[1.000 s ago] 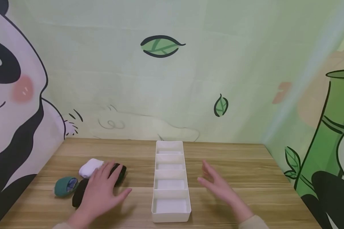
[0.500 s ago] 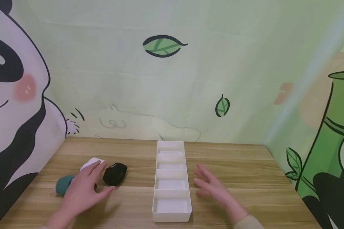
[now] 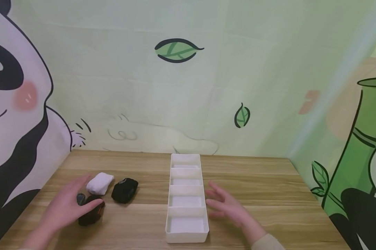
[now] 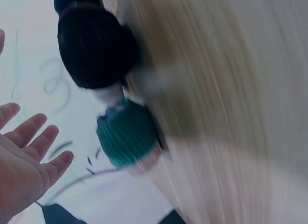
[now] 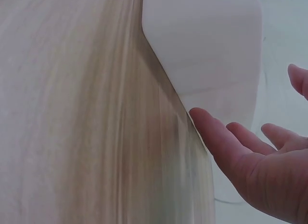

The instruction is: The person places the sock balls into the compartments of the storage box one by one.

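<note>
My left hand [image 3: 61, 205] hovers with spread fingers at the left group of rolled-up socks, holding nothing. In the left wrist view its fingers are apart from the green sock roll [image 4: 127, 135], which the hand mostly hides in the head view. The thumb overlaps a black sock roll [image 3: 88, 219] with a small orange mark. A white sock roll [image 3: 99, 183] lies just past the fingers, and a second black one [image 3: 124, 191] sits to its right. Beside the right wall of a white divided box [image 3: 187, 237], my right hand [image 3: 228, 206] has loosely extended fingers, fingertips close to that wall.
The box stands lengthwise mid-table, with several compartments in a row and nothing in them. The wooden table [image 3: 256, 180] ends at the back against a printed backdrop [image 3: 206, 86] with leaves, a panda and bamboo.
My left hand has moved left and toward me, off the right black sock roll, past the front one and over the green one. My right hand has shifted left to the box.
</note>
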A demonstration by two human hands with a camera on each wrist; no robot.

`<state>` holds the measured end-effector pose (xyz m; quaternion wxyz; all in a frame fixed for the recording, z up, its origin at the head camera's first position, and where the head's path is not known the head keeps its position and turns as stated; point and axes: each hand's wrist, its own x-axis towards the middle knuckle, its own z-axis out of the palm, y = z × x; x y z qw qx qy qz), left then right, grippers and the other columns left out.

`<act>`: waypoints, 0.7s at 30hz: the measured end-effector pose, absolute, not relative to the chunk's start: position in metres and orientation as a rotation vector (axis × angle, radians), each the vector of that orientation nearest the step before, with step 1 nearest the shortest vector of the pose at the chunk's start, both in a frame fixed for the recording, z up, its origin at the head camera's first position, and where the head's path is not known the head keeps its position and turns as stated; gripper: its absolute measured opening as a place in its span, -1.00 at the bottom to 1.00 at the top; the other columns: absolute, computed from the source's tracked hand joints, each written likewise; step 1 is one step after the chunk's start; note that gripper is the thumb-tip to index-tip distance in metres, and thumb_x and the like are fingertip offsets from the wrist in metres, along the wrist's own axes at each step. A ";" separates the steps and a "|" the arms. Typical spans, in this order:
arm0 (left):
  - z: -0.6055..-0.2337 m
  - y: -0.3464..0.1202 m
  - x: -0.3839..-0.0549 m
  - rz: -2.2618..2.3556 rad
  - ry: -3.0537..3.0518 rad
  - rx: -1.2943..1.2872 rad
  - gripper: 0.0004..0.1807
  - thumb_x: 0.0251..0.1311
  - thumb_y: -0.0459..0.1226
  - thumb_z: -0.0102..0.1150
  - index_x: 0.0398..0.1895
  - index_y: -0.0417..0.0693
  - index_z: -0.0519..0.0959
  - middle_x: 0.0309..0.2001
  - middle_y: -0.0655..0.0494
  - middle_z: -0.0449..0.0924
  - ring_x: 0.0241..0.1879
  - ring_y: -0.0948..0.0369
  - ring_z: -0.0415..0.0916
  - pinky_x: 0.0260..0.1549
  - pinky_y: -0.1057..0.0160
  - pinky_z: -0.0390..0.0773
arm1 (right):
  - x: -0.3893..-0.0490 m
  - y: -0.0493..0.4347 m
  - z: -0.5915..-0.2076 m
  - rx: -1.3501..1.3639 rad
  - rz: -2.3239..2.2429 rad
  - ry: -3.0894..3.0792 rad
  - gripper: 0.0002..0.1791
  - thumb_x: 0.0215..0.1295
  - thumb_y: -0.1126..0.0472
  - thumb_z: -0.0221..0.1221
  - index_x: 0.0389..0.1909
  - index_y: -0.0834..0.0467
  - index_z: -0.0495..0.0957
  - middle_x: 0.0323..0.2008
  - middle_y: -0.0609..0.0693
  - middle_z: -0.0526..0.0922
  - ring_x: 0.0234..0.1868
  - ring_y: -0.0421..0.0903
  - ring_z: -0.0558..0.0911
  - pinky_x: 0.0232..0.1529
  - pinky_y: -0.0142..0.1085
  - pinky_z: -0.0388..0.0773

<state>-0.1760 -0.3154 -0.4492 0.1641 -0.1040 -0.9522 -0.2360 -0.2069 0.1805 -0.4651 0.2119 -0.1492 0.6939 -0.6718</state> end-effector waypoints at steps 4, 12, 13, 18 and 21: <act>-0.452 -0.333 -0.175 -0.735 -2.711 -0.260 0.03 -0.04 0.03 0.52 0.37 -0.41 0.26 0.24 -0.52 0.31 0.18 -0.44 0.23 0.01 -0.44 0.26 | -0.207 0.177 -0.466 -0.387 -1.871 1.899 -0.16 0.43 0.26 0.14 0.56 0.24 -0.13 0.46 0.44 0.00 0.34 0.40 0.28 0.03 0.12 0.55; -0.460 -0.361 -0.173 -0.793 -2.670 -0.289 0.01 -0.04 -0.12 0.54 0.39 -0.43 0.22 0.25 -0.57 0.26 0.19 -0.47 0.19 0.06 -0.48 0.17 | -0.209 0.175 -0.467 -0.350 -1.894 1.854 -0.13 0.39 0.28 0.17 0.56 0.24 -0.12 0.46 0.47 -0.04 0.33 0.41 0.29 0.03 0.13 0.54; -0.461 -0.363 -0.173 -0.792 -2.668 -0.289 0.01 -0.05 -0.12 0.54 0.39 -0.43 0.22 0.24 -0.57 0.26 0.18 -0.47 0.20 0.07 -0.48 0.17 | -0.209 0.174 -0.468 -0.352 -1.897 1.849 -0.13 0.39 0.29 0.18 0.56 0.24 -0.12 0.46 0.47 -0.04 0.32 0.41 0.30 0.04 0.13 0.54; -0.467 -0.376 -0.172 -0.825 -2.683 -0.285 0.00 -0.02 -0.15 0.53 0.43 -0.37 0.21 0.26 -0.56 0.25 0.20 -0.48 0.18 0.13 -0.48 0.11 | -0.209 0.174 -0.469 -0.354 -1.900 1.846 -0.11 0.37 0.29 0.20 0.56 0.23 -0.12 0.45 0.49 -0.04 0.30 0.40 0.32 0.08 0.11 0.52; -0.472 -0.383 -0.173 -0.878 -2.684 -0.278 -0.01 -0.01 -0.18 0.52 0.45 -0.33 0.20 0.27 -0.56 0.24 0.20 -0.49 0.17 0.18 -0.46 0.05 | -0.209 0.174 -0.470 -0.345 -1.903 1.850 -0.11 0.36 0.29 0.21 0.56 0.22 -0.10 0.45 0.49 -0.03 0.30 0.40 0.33 0.10 0.09 0.51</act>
